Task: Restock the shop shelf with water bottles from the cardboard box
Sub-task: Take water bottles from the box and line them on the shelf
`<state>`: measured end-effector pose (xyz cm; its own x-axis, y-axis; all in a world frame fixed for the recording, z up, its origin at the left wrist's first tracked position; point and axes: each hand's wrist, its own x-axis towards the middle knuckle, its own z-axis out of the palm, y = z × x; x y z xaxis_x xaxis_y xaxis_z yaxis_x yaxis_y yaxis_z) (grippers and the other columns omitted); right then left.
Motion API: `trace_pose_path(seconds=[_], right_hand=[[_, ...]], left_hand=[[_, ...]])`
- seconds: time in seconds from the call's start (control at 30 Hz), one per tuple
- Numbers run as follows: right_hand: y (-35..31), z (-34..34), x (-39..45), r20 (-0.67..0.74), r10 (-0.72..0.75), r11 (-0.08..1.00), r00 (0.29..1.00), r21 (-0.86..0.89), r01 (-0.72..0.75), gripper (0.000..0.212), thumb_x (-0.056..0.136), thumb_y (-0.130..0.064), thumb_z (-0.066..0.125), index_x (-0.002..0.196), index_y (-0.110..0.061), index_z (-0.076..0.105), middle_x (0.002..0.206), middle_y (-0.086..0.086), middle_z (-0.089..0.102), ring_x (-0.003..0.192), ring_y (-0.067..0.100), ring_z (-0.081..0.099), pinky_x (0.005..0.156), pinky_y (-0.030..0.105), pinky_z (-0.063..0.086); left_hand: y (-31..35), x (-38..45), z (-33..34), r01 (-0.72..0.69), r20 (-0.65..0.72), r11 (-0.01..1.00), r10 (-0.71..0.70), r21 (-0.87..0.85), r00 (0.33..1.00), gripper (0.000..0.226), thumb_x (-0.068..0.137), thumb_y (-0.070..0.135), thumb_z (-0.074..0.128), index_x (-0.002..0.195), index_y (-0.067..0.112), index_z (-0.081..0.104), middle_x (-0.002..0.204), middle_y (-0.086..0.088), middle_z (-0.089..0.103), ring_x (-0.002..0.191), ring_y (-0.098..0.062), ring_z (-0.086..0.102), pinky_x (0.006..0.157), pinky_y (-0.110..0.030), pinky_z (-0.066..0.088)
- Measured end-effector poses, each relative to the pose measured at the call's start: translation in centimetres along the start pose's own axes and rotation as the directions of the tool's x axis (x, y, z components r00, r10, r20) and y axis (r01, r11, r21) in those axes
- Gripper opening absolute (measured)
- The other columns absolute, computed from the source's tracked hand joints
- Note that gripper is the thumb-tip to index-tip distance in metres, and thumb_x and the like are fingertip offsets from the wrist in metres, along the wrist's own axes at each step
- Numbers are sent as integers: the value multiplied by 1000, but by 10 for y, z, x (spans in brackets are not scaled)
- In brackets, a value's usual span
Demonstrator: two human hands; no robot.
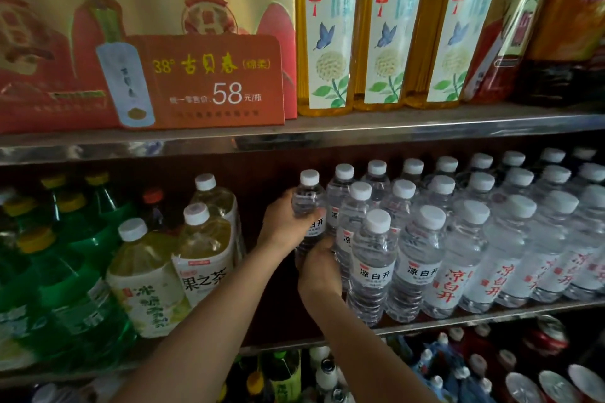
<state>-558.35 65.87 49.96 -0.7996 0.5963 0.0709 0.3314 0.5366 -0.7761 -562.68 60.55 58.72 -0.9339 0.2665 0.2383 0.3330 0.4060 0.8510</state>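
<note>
- Shelf (425,325): metal middle tier; a block of water bottles (458,239) fills its right half in tight rows, white caps up. The cardboard box is not in view.
- Tea bottles (203,239) stand at 9 o'clock from the hands, across a bare gap of shelf.
- Bottle in hand (309,206): upright at the left edge of the block, at 11 o'clock from the front-row corner bottle, touching or just beside its neighbours; cannot tell if its base is seated.
- Left hand (284,222): fingers wrapped round the bottle's upper body, just above the label.
- Right hand (319,268): curled round the lower body at 6 o'clock; fingertips hidden.
- Handling, judged: full, so moderately heavy; thin ribbed plastic dents under squeeze; the smooth label may slip. The ribbed waist or shoulder is the best hold, with a second hand low to steer the base.
</note>
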Motion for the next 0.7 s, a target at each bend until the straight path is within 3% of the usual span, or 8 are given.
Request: trace_pose_path(seconds=[0.07,0.2,0.33,0.4,0.47,0.53,0.6,0.7], right_hand=[[1,1,-1,-31,-35,999,999,-13,34,44,96,-14,46,137,-11,30,122,21,55,106,38,57,84,39,47],[-6,0,2,11,8,988,1000,-155,-6,56,93,-8,49,141,0,20,129,20,53,116,30,57,94,34,48],[-8,-6,0,142,-5,987,990,-157,28,74,88,-1,50,147,-2,6,146,23,33,133,32,41,110,39,35],[-5,-8,-2,196,-9,988,980,-147,38,76,86,-1,53,146,-1,7,148,23,30,135,31,39,112,35,33],[-3,-12,-7,238,-18,996,971,-78,38,74,84,-4,58,144,-2,15,142,20,40,131,30,44,107,31,36],[0,-18,-13,282,-28,999,959,-16,34,72,83,-7,63,143,-5,24,137,15,48,126,28,49,100,27,40],[3,-26,-19,310,-51,999,949,12,50,71,82,-11,67,142,-7,29,135,12,51,124,26,51,96,23,41],[6,-40,-30,341,-89,996,936,24,86,70,80,-18,72,140,-9,36,132,11,55,121,25,53,96,25,44]], left_hand=[[-2,6,1,-5,-10,1000,5,6,1000,38,79,26,75,113,18,62,109,0,70,101,-14,65,86,-28,51],[-5,16,1,-7,-7,1000,7,19,1000,37,80,26,75,113,17,62,110,-1,69,102,-16,65,83,-26,49],[-4,18,3,3,3,1000,-3,24,1000,38,80,28,75,114,18,62,112,-1,68,103,-18,64,83,-27,48],[-5,17,3,15,6,1000,-15,6,1000,41,80,28,75,117,17,61,113,-1,67,105,-18,63,83,-27,47],[-8,16,1,25,30,1000,-24,-7,999,46,79,29,75,120,19,58,117,-2,65,110,-20,61,90,-31,49],[-10,14,-1,73,74,997,-73,10,995,69,77,35,75,137,20,45,132,-2,57,123,-23,53,101,-38,45],[-10,9,-5,192,112,981,-193,19,975,98,78,38,74,152,19,13,149,-4,38,136,-25,39,109,-40,37],[-9,0,-12,280,117,959,-284,49,952,100,82,40,70,152,18,3,154,-7,29,139,-24,34,111,-35,33]])
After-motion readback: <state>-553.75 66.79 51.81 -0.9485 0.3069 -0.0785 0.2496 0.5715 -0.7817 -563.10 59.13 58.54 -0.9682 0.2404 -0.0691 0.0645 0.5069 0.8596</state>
